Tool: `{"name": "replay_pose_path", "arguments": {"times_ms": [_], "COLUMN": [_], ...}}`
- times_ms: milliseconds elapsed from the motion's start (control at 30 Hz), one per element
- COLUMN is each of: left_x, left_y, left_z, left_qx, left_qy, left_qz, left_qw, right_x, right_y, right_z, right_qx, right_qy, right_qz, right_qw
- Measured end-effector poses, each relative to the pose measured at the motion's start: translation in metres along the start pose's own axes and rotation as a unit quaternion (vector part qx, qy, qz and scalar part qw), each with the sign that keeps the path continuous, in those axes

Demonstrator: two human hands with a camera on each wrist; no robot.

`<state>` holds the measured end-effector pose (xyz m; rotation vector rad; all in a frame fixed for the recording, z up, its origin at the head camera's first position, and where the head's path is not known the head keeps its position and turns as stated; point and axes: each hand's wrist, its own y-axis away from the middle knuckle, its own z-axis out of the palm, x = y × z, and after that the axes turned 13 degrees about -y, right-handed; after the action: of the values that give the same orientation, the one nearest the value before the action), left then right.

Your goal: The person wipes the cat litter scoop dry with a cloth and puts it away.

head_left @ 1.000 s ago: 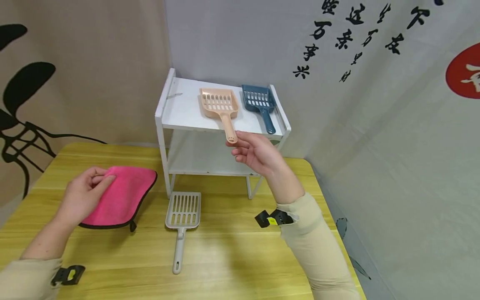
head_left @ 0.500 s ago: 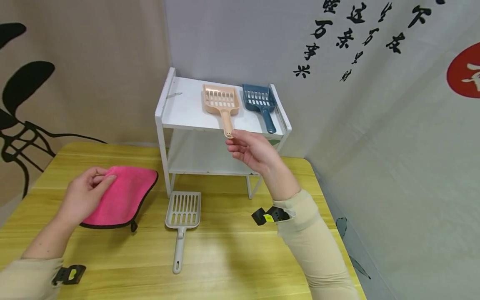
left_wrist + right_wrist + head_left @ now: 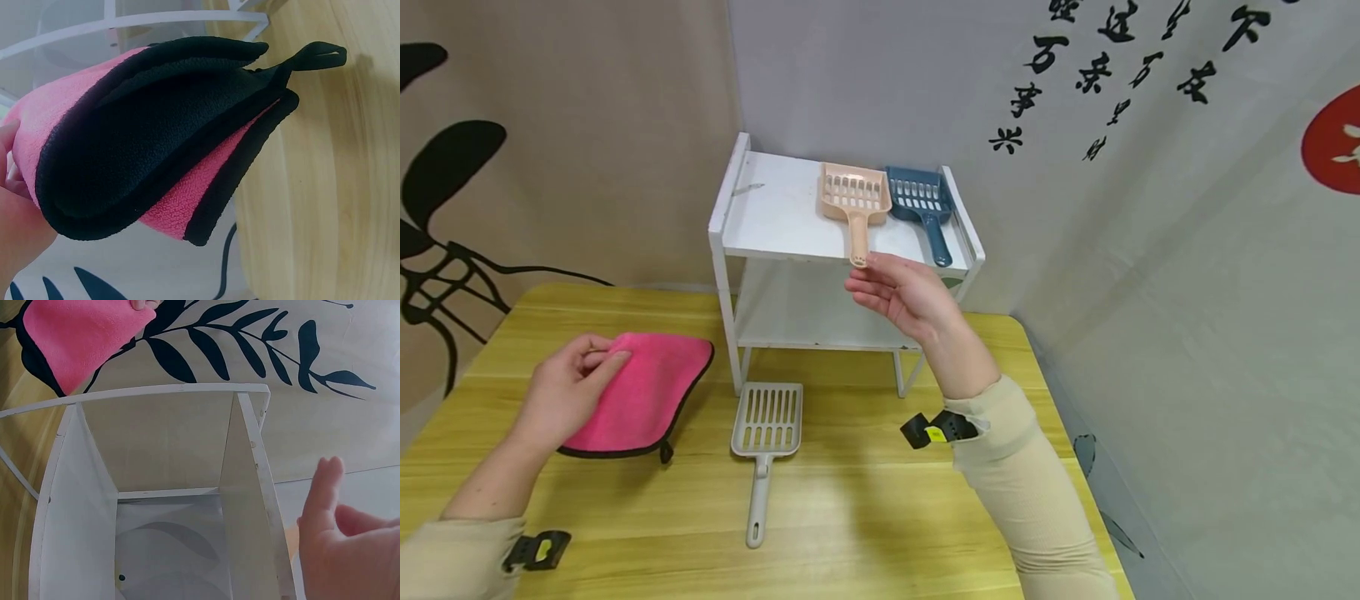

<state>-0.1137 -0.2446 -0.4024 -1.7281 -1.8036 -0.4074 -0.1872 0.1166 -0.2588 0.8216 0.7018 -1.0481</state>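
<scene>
On the top board of a small white shelf (image 3: 775, 221) lies a peach litter scoop (image 3: 858, 233), its handle pointing toward me past the front edge. My right hand (image 3: 917, 304) pinches the end of that handle between thumb and index finger, the other fingers loosely bent below. Close on its right is a dark blue litter scoop (image 3: 936, 242). My left hand (image 3: 561, 396) pinches a pink cloth (image 3: 643, 396) above the table; the left wrist view shows the cloth (image 3: 156, 125) folded over, with a dark inner side and a hanging loop.
A grey litter scoop (image 3: 758, 500) lies on the yellow wood-grain table (image 3: 865, 517) in front of the shelf, handle toward me. Behind stands a pale curtain (image 3: 865, 75) with printed characters and leaves. The shelf has side rails and a lower board (image 3: 820, 312).
My right hand has shifted the peach scoop rightward and slightly back along the shelf top, up close to the blue scoop. The left hand and cloth have barely moved.
</scene>
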Motion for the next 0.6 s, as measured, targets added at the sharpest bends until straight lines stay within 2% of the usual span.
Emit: {"name": "replay_pose_path", "arguments": {"times_ms": [200,333,467,600], "left_x": [-0.001,-0.001,-0.001,-0.002], "left_y": [0.002,0.002,0.002,0.002], "left_z": [0.0,-0.002,-0.003,-0.002], "left_qx": [-0.001,-0.003,-0.003,-0.002], "left_qy": [0.0,0.004,0.004,0.002], "left_qz": [-0.004,-0.007,-0.007,-0.002], "left_qw": [1.0,1.0,1.0,1.0], "right_x": [0.003,0.012,0.034,0.069], "right_y": [0.002,0.006,0.005,-0.002], "right_z": [-0.006,-0.021,-0.042,-0.062], "right_qx": [-0.005,-0.025,-0.048,-0.058], "right_qy": [0.006,0.029,0.049,0.068], "right_qz": [0.009,0.028,0.055,0.093], "right_qw": [1.0,0.999,0.996,0.992]}}
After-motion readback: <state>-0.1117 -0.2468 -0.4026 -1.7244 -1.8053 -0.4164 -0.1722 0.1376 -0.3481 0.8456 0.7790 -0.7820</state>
